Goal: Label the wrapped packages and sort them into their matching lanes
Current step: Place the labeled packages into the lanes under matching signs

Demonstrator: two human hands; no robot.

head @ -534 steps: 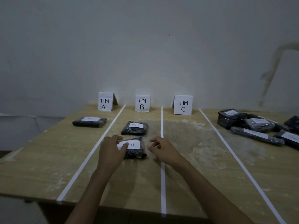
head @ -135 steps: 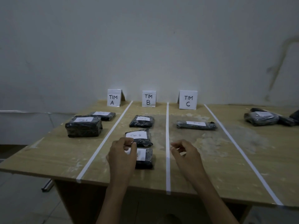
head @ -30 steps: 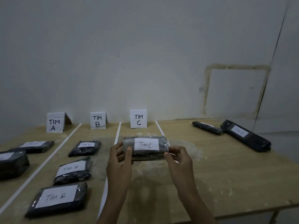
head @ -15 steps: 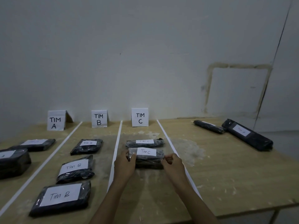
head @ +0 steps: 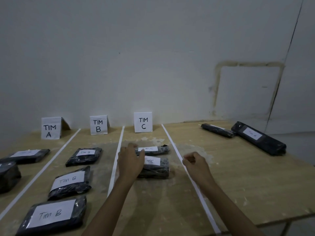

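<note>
In lane C, below the TIM C sign (head: 143, 122), lie two black wrapped packages. The far one (head: 153, 149) is slim and the near one (head: 156, 169) is thicker; both carry white "Tim C" labels. My left hand (head: 130, 160) rests over the left end of the near package, its fingers reaching to the far one. My right hand (head: 196, 163) hovers over the white tape line right of lane C, loosely curled and holding nothing. To the far right lie a long package (head: 258, 137) labelled Tim A and a slim package (head: 218, 131).
Lane B, under the TIM B sign (head: 98, 125), holds three labelled packages (head: 70, 183). Lane A, by the TIM A sign (head: 50, 128), has two packages (head: 25, 155) at the left edge. The wooden table (head: 238, 184) ends at front right.
The Tim C package went down into lane C in front of the slim one. My right hand let go and drew back to the right; my left hand stays on it.
</note>
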